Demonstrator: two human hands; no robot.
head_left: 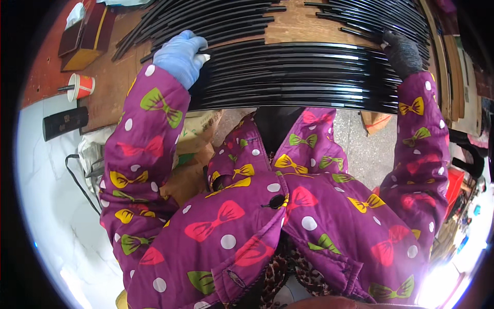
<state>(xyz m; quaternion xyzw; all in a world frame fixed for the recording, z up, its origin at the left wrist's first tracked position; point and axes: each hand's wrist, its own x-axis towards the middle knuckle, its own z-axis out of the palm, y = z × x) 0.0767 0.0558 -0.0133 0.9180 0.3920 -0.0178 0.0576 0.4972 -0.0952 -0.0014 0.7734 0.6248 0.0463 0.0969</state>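
Facing me is a brown wooden tabletop [296,23], with the near row of black rods [293,77] lying along its front edge, packed side by side. My left hand [180,54], in a pale blue glove, is at the row's left end, fingers bent and partly closed; a small white bit [205,57] shows at its fingertips. My right hand [403,53], in a dark grey glove, is at the right end, fingers curled. I can't tell whether either grips a rod, since the palms are turned from me.

Behind the row lie a left bundle of rods [216,23] and a right bundle of rods [375,18], both cut off above. Left of the row stand a dark tissue box [85,41], a red-and-white paper cup [81,87] and a black case [65,123]. Below the row I make out speckled floor [355,129] and a paper sack [198,134], half hidden by the purple sleeve [154,118]. The clutter [458,226] low to the row's right is probably household odds and ends, but glare blurs it.
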